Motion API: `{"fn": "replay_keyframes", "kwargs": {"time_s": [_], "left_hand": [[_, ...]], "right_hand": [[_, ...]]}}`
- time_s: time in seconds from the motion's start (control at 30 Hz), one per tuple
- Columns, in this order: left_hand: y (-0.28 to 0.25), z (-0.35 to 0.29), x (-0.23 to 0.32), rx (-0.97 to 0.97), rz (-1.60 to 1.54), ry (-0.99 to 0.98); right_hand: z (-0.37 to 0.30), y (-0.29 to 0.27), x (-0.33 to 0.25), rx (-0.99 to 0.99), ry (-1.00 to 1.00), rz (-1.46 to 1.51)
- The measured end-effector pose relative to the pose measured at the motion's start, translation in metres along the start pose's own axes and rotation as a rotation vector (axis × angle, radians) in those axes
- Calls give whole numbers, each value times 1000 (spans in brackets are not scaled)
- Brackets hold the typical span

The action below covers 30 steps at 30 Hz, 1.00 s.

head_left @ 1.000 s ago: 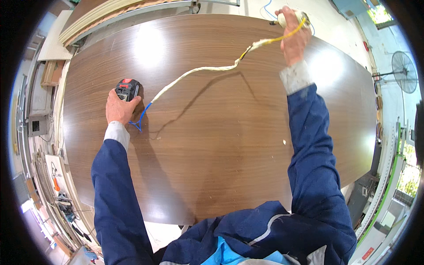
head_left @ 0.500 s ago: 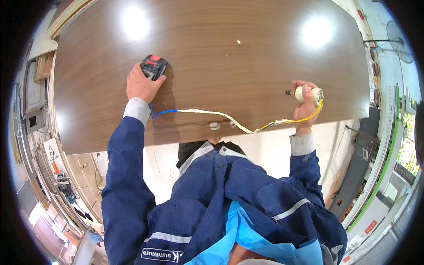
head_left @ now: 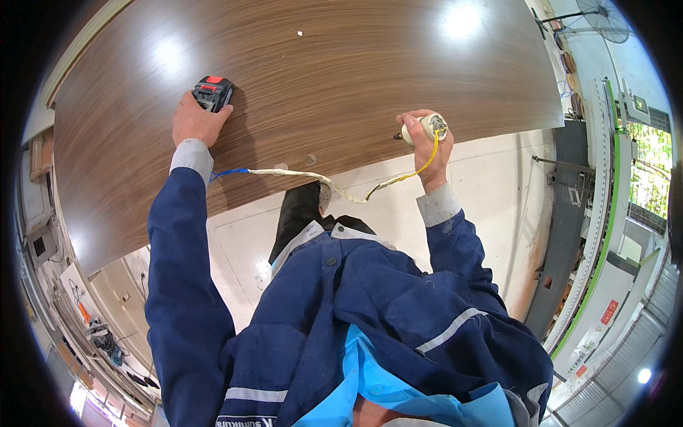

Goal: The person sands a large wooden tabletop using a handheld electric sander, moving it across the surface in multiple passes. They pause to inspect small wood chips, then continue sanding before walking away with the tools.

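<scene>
My left hand (head_left: 201,119) is wrapped round a black and red battery pack (head_left: 215,91), just above the wood-grain panel. Blue wires run from beneath that hand into a taped, cream-coloured cable (head_left: 299,174). The cable sags across the panel's near edge and turns into yellow wires (head_left: 431,153) on the right. These join a small cylindrical motor (head_left: 425,129) wrapped in pale tape, with a dark chuck-like tip (head_left: 398,136) pointing left. My right hand (head_left: 435,146) grips the motor, thumb and fingers closed about its body, near the panel's right front edge.
The large brown wood-grain panel (head_left: 284,107) spans the area before me, with a small white chip (head_left: 300,33) lying on it. Pale floor (head_left: 484,192) shows below its near edge. A long green-edged machine (head_left: 605,235) stands at right, and a fan (head_left: 603,20) is at far right.
The view has turned, so the panel appears tilted and more floor shows at right. Both hands keep their holds, and the motor's wired end now faces upward more.
</scene>
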State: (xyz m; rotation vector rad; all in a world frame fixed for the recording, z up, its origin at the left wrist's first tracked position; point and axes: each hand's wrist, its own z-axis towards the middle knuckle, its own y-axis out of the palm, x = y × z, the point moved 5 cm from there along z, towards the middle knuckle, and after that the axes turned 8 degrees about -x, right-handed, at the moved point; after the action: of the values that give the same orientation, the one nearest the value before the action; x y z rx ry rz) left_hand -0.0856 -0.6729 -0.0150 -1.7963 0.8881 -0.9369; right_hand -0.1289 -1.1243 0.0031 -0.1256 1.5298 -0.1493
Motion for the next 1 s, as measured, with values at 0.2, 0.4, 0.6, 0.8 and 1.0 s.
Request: {"fn": "replay_keyframes", "kwargs": {"time_s": [0.2,0.4,0.6,0.8,1.0], "left_hand": [[4,11,-1,20,26,-47],[5,12,-1,14,9,-80],[0,11,1,68,21,-91],[-2,15,1,97,5,-103],[-5,31,1,23,6,-157]], "right_hand": [[4,18,20,-8,74,114],[0,22,32,-110,153,-41],[24,19,20,-82,117,12],[30,34,32,-56,197,0],[57,29,19,-34,-13,65]]}}
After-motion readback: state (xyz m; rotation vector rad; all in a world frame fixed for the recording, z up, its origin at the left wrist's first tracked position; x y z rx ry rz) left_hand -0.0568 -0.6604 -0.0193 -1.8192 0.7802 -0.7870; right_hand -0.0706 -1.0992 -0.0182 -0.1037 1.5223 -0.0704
